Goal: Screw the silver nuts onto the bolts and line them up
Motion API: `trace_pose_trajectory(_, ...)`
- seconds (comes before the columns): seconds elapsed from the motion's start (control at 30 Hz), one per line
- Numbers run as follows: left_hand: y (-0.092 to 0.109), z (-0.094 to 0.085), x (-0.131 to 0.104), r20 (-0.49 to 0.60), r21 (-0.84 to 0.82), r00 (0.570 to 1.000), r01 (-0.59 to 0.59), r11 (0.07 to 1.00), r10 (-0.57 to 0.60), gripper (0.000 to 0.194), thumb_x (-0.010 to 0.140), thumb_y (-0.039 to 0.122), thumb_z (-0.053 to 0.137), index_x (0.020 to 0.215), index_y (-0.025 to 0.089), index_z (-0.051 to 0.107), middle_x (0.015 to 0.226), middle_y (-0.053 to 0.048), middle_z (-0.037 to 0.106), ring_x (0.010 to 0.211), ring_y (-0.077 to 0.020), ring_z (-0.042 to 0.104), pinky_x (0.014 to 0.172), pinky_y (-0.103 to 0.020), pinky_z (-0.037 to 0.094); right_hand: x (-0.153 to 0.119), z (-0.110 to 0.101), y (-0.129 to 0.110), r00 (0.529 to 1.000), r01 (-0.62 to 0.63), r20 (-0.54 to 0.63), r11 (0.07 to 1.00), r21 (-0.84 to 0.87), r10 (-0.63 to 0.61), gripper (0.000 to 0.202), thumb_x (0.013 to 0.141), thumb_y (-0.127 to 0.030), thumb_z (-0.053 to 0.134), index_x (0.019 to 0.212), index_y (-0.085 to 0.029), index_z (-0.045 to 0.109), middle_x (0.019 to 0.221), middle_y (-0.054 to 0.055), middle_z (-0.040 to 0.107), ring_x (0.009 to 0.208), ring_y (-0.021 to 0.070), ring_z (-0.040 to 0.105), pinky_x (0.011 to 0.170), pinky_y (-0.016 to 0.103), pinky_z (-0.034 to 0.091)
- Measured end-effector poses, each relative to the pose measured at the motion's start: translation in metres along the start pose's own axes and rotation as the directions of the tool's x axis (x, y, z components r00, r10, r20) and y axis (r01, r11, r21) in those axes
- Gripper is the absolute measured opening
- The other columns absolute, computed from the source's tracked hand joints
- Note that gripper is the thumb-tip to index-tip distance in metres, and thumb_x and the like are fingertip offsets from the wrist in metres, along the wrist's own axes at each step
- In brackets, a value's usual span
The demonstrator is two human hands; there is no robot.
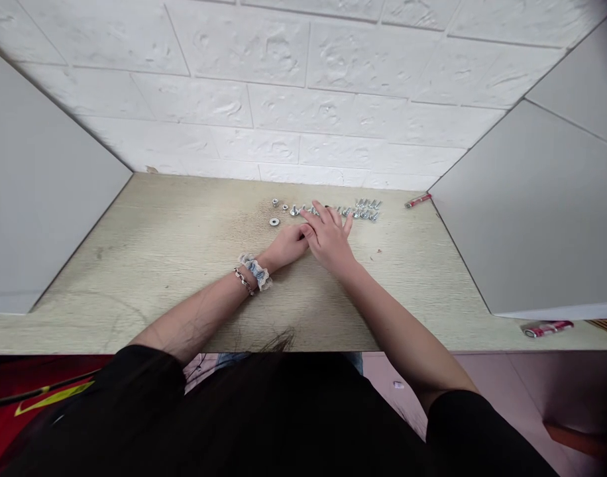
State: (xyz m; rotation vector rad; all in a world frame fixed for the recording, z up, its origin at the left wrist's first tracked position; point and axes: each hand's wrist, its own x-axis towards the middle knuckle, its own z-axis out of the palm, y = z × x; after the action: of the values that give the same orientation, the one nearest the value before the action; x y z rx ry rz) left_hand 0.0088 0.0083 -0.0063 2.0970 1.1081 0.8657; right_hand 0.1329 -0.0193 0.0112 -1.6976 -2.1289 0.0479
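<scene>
My left hand [287,246] rests on the wooden tabletop with its fingers curled; whatever they hold, if anything, is hidden. Over its fingertips lies my right hand [329,240], palm down, its fingers spread above a row of small metal screws. Part of that row shows to the left of the fingers, at a screw [294,211], and more screws [365,215] lie to the right. A second short row of screws [368,203] is just behind. Left of the hands are a flat washer [274,222], a nut [275,202] and a smaller nut [285,207].
The wooden table [184,218] meets a white brick wall [278,106]. Grey panels stand at the left [50,179] and right [527,212]. A red battery [418,201] lies by the right panel, another red battery [549,328] near the front right edge.
</scene>
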Motion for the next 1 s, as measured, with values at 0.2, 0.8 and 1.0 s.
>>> trace_pose_trajectory(0.2, 0.000, 0.000, 0.001, -0.018, -0.087, 1.000, 0.011, 0.996, -0.013, 0.018, 0.079, 0.018, 0.044, 0.076, 0.013, 0.062, 0.076, -0.005, 0.066, 0.070, -0.0148, 0.055, 0.065, -0.027, 0.045, 0.000, 0.001, 0.002, 1.000, -0.027, -0.004, 0.997, 0.067, 0.027, 0.048, 0.094, -0.052, 0.024, 0.122, -0.031, 0.055, 0.150, 0.003, 0.031, 0.135, 0.0339, 0.028, 0.104, 0.072, 0.012)
trace_pose_trajectory(0.8, -0.002, -0.004, 0.005, -0.001, -0.035, 0.999, 0.051, 0.998, -0.051, 0.026, 0.084, 0.027, 0.041, 0.074, 0.014, 0.061, 0.068, 0.001, 0.058, 0.068, -0.0127, 0.048, 0.066, -0.025, 0.039, 0.003, -0.010, 0.007, 0.996, 0.010, -0.084, 0.995, 0.100, -0.002, 0.030, 0.092, -0.038, 0.042, 0.084, -0.023, 0.067, 0.097, 0.007, 0.064, 0.102, 0.0250, 0.052, 0.107, 0.060, 0.013)
trace_pose_trajectory(1.0, 0.002, -0.004, 0.002, 0.039, -0.041, 0.998, 0.042, 0.998, -0.040, 0.024, 0.080, 0.023, 0.043, 0.059, 0.014, 0.053, 0.057, 0.003, 0.047, 0.059, -0.0100, 0.040, 0.058, -0.024, 0.034, 0.004, -0.011, 0.006, 0.995, -0.052, -0.084, 0.998, 0.031, 0.054, 0.043, 0.090, -0.050, 0.041, 0.067, -0.021, 0.062, 0.086, 0.006, 0.059, 0.092, 0.0228, 0.053, 0.103, 0.054, 0.023)
